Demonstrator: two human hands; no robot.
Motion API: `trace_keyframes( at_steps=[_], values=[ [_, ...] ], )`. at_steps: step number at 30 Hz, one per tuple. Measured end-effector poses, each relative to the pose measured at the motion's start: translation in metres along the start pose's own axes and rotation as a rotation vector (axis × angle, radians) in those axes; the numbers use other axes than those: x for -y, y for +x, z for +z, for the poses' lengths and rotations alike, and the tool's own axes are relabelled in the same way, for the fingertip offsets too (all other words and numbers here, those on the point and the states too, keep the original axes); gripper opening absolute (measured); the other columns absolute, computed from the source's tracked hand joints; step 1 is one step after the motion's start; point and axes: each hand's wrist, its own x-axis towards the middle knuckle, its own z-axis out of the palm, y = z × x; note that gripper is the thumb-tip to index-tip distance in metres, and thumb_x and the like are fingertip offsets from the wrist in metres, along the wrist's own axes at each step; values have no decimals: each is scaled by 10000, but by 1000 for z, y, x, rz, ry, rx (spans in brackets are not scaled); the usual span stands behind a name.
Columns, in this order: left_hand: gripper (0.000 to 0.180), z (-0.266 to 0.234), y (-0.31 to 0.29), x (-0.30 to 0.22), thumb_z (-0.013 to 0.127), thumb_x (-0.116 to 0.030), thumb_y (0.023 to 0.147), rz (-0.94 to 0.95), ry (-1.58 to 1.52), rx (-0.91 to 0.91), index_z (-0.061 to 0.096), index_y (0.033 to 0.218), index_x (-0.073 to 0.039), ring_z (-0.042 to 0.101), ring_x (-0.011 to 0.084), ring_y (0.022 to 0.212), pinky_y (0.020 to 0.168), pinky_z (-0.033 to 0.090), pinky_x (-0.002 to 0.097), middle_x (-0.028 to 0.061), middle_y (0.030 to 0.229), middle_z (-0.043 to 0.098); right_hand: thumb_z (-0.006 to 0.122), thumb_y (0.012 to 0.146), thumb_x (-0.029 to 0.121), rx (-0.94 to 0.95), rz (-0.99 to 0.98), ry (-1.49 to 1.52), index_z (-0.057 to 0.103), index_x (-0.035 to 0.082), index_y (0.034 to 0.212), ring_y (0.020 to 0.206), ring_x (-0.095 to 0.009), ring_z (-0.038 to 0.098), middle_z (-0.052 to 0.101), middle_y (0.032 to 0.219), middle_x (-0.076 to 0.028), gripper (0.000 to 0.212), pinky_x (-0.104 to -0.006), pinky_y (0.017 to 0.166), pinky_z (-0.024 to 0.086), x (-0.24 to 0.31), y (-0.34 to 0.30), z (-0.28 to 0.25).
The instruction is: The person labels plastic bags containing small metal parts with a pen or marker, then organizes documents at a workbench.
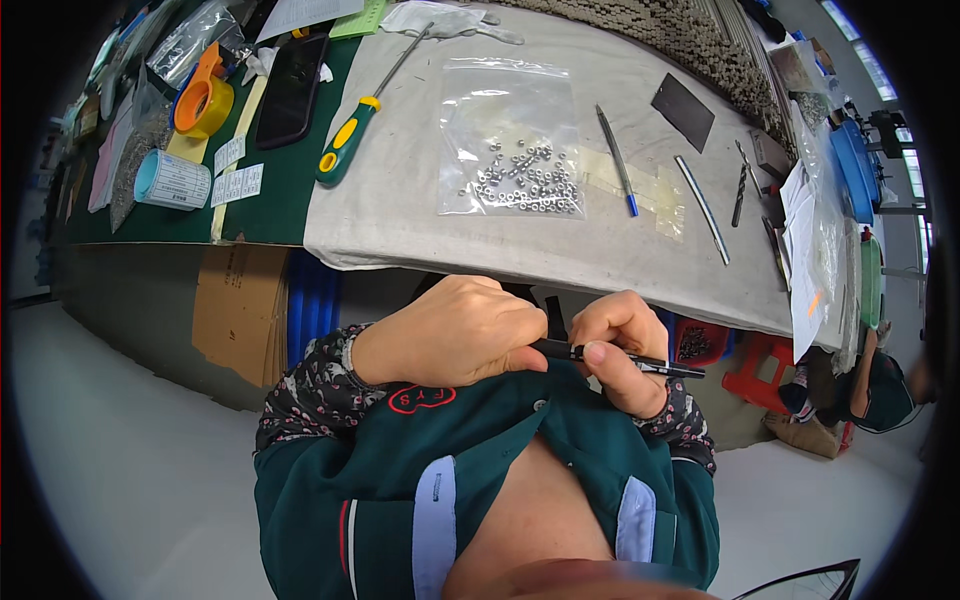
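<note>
My left hand (455,332) is closed round one end of a slim black pen-like tool (556,348), in front of my chest and just off the table's near edge. Thumb and fingers of my right hand (622,350) pinch the same tool farther along. Its other end, with a bright strip, sticks out to the right past that hand. The end inside my left fist is hidden. On the table beyond lies a clear zip bag (508,100) with many small metal rings or nuts (530,180) in it.
Left of the bag lie a green-yellow screwdriver (347,140), a phone (292,92) and an orange tape dispenser (203,95). To its right are a pen (618,160), a metal rod (702,210), a drill bit (740,195) and a dark plate (684,112). Another person (885,390) sits at far right.
</note>
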Motion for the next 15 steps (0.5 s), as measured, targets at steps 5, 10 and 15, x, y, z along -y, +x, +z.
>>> trace_keyframes(
  at_steps=[5, 10, 15],
  values=[
    [494, -2, -3, 6, 399, -474, 921, -28, -70, 53, 496, 726, -30, 493, 335, 599, 568, 410, 371, 119, 656, 499, 556, 844, 108, -21, 84, 59, 507, 13, 905, 513, -61, 428, 526, 609, 3, 122, -223, 512, 339, 1, 2, 2],
    [502, -2, -9, 20, 392, -477, 935, 5, -187, 56, 471, 722, -29, 487, 272, 544, 549, 405, 335, 93, 610, 470, 531, 863, 134, -298, 21, 195, 467, 42, 897, 475, -53, 353, 461, 602, 24, 118, -223, 482, 323, 5, 4, 3],
    [392, -23, -43, 49, 401, -349, 982, -431, -918, -308, 466, 774, -24, 462, 112, 559, 544, 366, 237, 42, 652, 469, 510, 837, 117, -584, -417, 211, 390, 41, 951, 391, -38, 253, 320, 522, 31, 182, -191, 402, 237, 31, -1, -60]
  ],
)
